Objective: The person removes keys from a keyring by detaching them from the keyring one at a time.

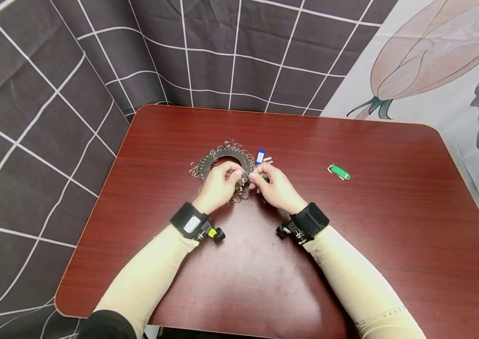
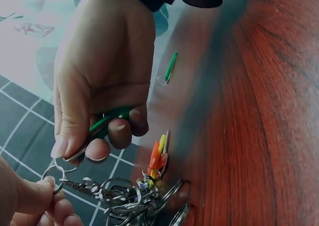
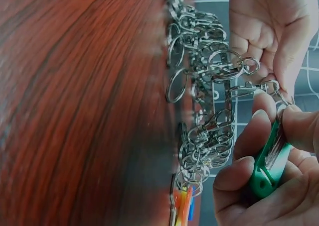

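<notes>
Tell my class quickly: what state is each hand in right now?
Left hand: closed, pinching a metal ring.
Right hand: closed, holding a green key tag.

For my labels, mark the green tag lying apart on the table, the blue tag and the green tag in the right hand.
Lone green tag (image 1: 340, 172), head view: middle of its body.
Blue tag (image 1: 260, 157), head view: its white label.
Held green tag (image 3: 269, 175), right wrist view: lower casing.

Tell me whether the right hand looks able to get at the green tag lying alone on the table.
Probably yes: only bare tabletop shows between the right hand and the lone green tag. But it holds another green tag, which it might need to release first.
</notes>
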### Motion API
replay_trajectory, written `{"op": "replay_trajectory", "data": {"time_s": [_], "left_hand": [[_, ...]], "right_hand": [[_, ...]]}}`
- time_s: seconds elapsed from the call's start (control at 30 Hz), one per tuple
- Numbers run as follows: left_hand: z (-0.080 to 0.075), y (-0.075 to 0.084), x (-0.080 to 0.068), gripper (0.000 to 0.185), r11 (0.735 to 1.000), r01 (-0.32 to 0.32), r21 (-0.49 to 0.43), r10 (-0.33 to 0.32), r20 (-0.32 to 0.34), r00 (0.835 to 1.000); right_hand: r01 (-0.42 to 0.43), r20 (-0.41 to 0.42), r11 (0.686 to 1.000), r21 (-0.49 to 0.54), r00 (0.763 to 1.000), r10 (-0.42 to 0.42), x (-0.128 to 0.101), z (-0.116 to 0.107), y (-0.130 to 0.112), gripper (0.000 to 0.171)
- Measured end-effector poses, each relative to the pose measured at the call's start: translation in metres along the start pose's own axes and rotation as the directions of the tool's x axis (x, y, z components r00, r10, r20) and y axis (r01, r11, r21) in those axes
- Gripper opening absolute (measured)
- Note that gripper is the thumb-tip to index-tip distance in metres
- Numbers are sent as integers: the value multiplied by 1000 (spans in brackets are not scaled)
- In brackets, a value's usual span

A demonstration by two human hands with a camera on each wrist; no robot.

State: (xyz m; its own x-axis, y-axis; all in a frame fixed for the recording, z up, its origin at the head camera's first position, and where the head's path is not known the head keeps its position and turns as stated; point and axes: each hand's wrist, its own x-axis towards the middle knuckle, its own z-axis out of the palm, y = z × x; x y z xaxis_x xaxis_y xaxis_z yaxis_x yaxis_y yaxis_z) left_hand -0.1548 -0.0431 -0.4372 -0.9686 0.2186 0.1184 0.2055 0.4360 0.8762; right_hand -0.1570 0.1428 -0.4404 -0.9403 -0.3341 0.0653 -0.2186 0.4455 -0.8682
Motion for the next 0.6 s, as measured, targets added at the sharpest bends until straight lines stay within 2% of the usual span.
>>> {"op": "replay_trajectory", "data": {"time_s": [0.13,0.6], "left_hand": [[1,-1,0,12,1000,-3,-20,3,-11,1000],[-2,-2,0,9,996,-93,-11,93,15,996]], "right_hand": [[17,0,1000,10,1000,-17,2,0,2,13],[16,-28,999,52,999,-14,0,0,2,17]]}}
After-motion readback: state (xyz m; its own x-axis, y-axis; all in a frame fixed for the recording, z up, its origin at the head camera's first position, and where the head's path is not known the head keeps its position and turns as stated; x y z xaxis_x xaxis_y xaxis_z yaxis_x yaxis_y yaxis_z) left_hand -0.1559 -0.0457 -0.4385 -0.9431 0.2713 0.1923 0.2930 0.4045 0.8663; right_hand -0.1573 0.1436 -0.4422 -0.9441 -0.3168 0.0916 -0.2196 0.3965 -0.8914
